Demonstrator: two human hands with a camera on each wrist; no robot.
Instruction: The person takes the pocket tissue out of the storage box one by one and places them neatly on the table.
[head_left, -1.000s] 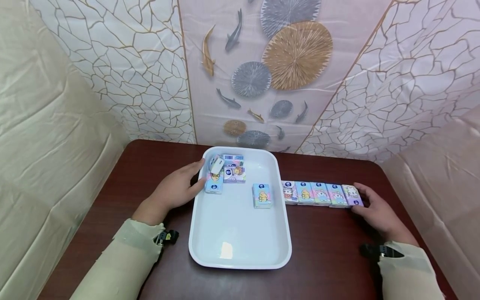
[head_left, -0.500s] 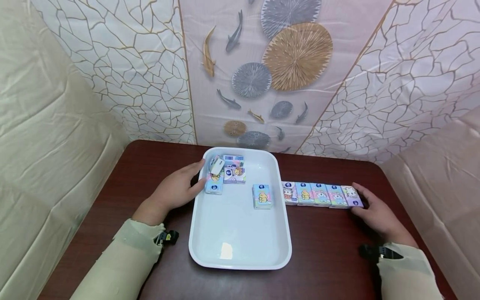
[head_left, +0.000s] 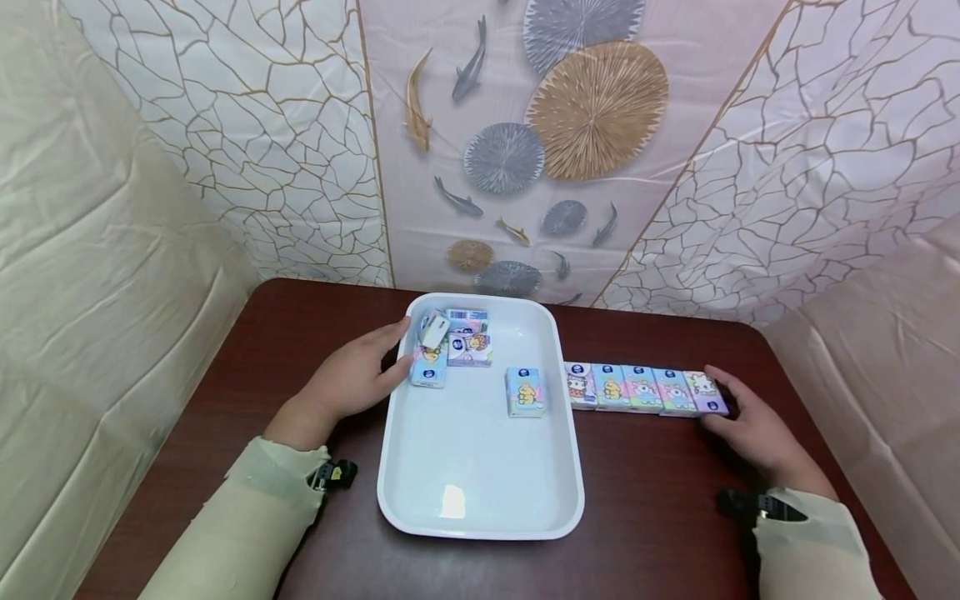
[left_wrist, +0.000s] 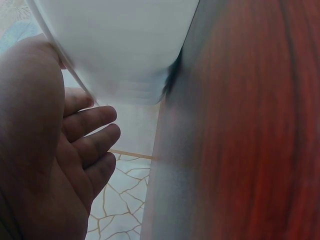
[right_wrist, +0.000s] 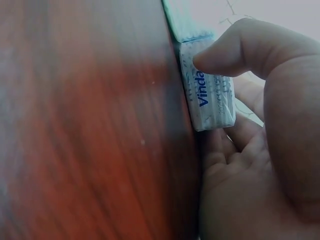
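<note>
In the head view my right hand [head_left: 765, 429] pinches the end tissue pack [head_left: 707, 393], thumb on its near side and fingers behind. Lettering shows on the side of this pack [right_wrist: 212, 102] in the right wrist view, where the thumb presses it. It lies at the right end of a row of several small tissue packs [head_left: 642, 388] on the table, edge to edge. My left hand [head_left: 351, 371] rests against the left rim of a white tray [head_left: 480, 475], thumb and index fingertip touching it. Its other fingers [left_wrist: 95, 122] hang loosely outside the tray wall in the left wrist view.
Several tissue packs [head_left: 468, 348] are heaped in the tray's far left corner, one tilted on top. A single blue tissue pack [head_left: 524, 392] lies near the right wall. The dark wooden table [head_left: 637, 500] ends at patterned cloth behind.
The end pack has turned slightly and now lies flatter and more in line with the row. My right hand has shifted only a little with it; the left hand and tray stay put.
</note>
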